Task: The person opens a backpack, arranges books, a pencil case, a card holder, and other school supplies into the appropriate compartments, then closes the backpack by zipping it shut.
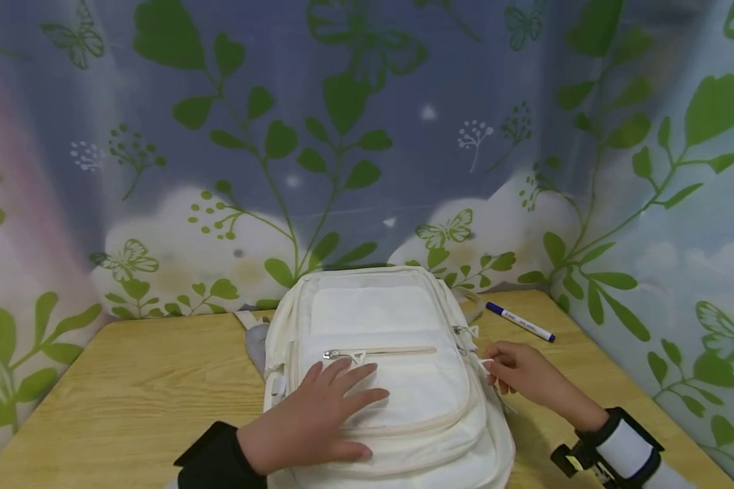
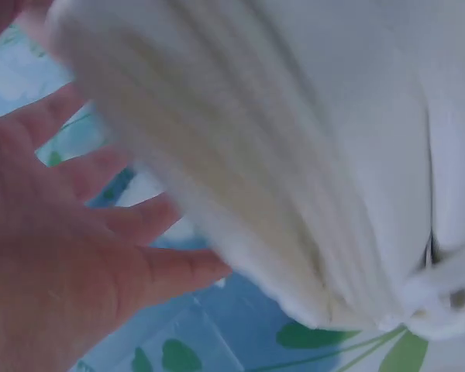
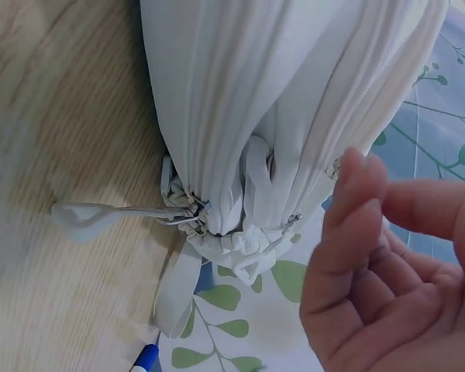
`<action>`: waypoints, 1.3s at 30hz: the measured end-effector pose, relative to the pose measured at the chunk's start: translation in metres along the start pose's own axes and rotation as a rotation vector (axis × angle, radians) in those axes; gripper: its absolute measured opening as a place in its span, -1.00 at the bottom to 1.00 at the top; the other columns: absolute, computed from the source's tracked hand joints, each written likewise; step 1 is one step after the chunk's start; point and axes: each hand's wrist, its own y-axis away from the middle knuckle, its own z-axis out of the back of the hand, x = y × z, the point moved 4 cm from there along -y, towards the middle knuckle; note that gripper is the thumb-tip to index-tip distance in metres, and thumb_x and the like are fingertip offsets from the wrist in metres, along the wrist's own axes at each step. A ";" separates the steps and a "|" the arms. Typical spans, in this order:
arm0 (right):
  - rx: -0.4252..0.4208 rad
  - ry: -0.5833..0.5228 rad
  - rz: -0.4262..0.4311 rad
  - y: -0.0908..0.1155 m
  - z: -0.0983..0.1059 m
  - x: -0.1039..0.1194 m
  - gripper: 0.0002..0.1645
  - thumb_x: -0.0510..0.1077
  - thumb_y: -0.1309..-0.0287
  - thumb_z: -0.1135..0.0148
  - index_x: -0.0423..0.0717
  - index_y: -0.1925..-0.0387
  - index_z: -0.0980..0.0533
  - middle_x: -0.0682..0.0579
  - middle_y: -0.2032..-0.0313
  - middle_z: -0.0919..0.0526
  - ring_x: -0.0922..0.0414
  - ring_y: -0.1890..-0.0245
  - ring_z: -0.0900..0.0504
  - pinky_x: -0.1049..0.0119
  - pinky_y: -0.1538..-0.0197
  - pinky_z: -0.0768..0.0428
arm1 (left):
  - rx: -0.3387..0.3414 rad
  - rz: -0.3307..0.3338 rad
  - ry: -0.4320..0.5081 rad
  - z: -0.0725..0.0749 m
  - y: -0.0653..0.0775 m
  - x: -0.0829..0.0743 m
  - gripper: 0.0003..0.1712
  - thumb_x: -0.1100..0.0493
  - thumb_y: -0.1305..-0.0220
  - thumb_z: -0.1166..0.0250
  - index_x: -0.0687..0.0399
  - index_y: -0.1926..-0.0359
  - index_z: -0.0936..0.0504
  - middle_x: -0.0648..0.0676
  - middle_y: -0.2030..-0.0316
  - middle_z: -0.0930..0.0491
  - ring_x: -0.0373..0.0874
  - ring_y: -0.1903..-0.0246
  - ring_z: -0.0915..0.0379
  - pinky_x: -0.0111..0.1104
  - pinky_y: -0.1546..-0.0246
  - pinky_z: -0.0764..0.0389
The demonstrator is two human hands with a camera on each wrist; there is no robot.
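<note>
A white backpack [image 1: 367, 309] lies on the table, its front facing up. Over its lower front my left hand [image 1: 315, 414] spreads its fingers, just below the front pocket's zipper pull [image 1: 357, 356]. The left wrist view shows these fingers straight beside the bag's edge [image 2: 217, 186]. At the bag's right side, my right hand [image 1: 522, 370] pinches a white zipper pull [image 1: 484, 365] between thumb and forefinger. In the right wrist view the fingers [image 3: 349, 209] are curled, and the pull is mostly hidden behind them. Two other white pulls hang from the side zippers, one loop [image 3: 85, 221] sticking out over the table.
A blue-capped white marker [image 1: 520, 322] lies on the wooden table [image 1: 159, 380], right of the bag. Behind and on both sides hangs a curtain [image 1: 434, 156] with leaves and butterflies. A grey strap [image 1: 255, 343] shows at the bag's left.
</note>
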 end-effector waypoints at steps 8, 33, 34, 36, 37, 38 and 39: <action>-0.011 0.014 -0.052 0.020 -0.004 0.006 -0.65 -0.12 -0.32 -0.03 -0.29 0.01 -0.48 -0.04 0.53 -0.53 0.16 0.65 -0.43 0.35 0.63 -0.38 | 0.101 0.104 0.036 -0.018 -0.009 0.005 -0.37 -0.32 -0.32 0.12 -0.28 -0.34 -0.22 0.05 -0.40 -0.12 0.20 -0.41 0.08 0.21 -0.29 -0.01; 0.349 -0.318 0.342 0.042 -0.118 0.124 -0.65 -0.13 -0.38 0.06 -0.33 0.06 -0.49 -0.25 0.50 -0.54 0.50 0.68 -0.30 0.51 0.62 -0.41 | 0.012 0.151 0.006 -0.027 -0.003 -0.004 -0.43 -0.24 -0.39 0.12 -0.22 -0.34 -0.26 0.03 -0.40 -0.14 0.26 -0.40 0.09 0.33 -0.18 -0.06; 0.340 -0.314 0.340 0.040 -0.119 0.126 -0.65 -0.13 -0.37 0.05 -0.32 0.05 -0.49 -0.25 0.50 -0.55 0.49 0.67 -0.33 0.50 0.59 -0.43 | -0.004 0.132 0.016 -0.026 -0.003 -0.005 -0.42 -0.25 -0.38 0.12 -0.25 -0.34 -0.26 0.02 -0.40 -0.13 0.24 -0.40 0.07 0.32 -0.17 -0.08; 0.319 -0.317 0.328 0.039 -0.119 0.127 -0.67 -0.14 -0.37 0.05 -0.32 0.06 -0.49 -0.23 0.49 -0.56 0.45 0.67 -0.39 0.48 0.54 -0.48 | -0.039 0.096 0.062 -0.024 -0.001 -0.007 -0.45 -0.26 -0.37 0.09 -0.30 -0.31 -0.28 0.00 -0.40 -0.13 0.19 -0.39 0.03 0.29 -0.18 -0.11; 0.306 -0.319 0.329 0.040 -0.119 0.128 -0.68 -0.15 -0.37 0.04 -0.32 0.06 -0.48 -0.24 0.49 -0.56 0.39 0.67 -0.42 0.46 0.53 -0.50 | -0.060 0.072 0.086 -0.022 0.000 -0.008 -0.48 -0.25 -0.36 0.08 -0.31 -0.28 -0.31 -0.01 -0.39 -0.15 0.15 -0.39 0.00 0.26 -0.20 -0.12; 0.297 -0.331 0.318 0.040 -0.118 0.127 -0.69 -0.16 -0.36 0.04 -0.32 0.07 -0.48 -0.24 0.48 -0.57 0.34 0.68 -0.44 0.45 0.52 -0.51 | -0.082 0.047 0.109 -0.020 0.001 -0.010 -0.52 -0.23 -0.37 0.07 -0.33 -0.25 -0.35 -0.02 -0.38 -0.17 0.11 -0.38 -0.04 0.24 -0.21 -0.13; 0.286 -0.336 0.317 0.041 -0.117 0.127 -0.71 -0.16 -0.36 0.04 -0.32 0.09 -0.46 -0.24 0.48 -0.59 0.28 0.69 -0.46 0.43 0.53 -0.51 | -0.107 0.020 0.124 -0.018 0.002 -0.011 -0.56 -0.22 -0.37 0.05 -0.33 -0.19 -0.41 -0.04 -0.36 -0.20 0.07 -0.36 -0.08 0.22 -0.21 -0.14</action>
